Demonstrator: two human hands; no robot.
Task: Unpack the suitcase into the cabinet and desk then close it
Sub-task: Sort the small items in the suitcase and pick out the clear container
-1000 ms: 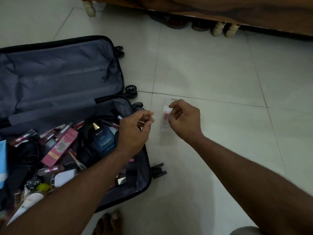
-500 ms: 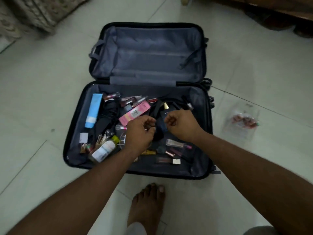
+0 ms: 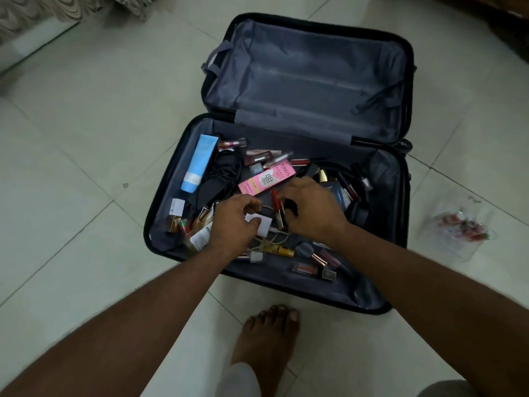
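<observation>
Head view, frame centre: left hand [image 3: 234, 222] pinches white charger [image 3: 262, 224], right hand [image 3: 312, 210] fingers curled among suitcase [image 3: 160, 224] cosmetics, hold unclear; tangled cable could drag tubes out.

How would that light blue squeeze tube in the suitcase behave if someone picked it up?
The light blue plastic squeeze tube looks soft-walled, so it would probably give slightly under a grip. It lies flat with a flattened end, so it seems unlikely to roll. It is probably light.
</observation>
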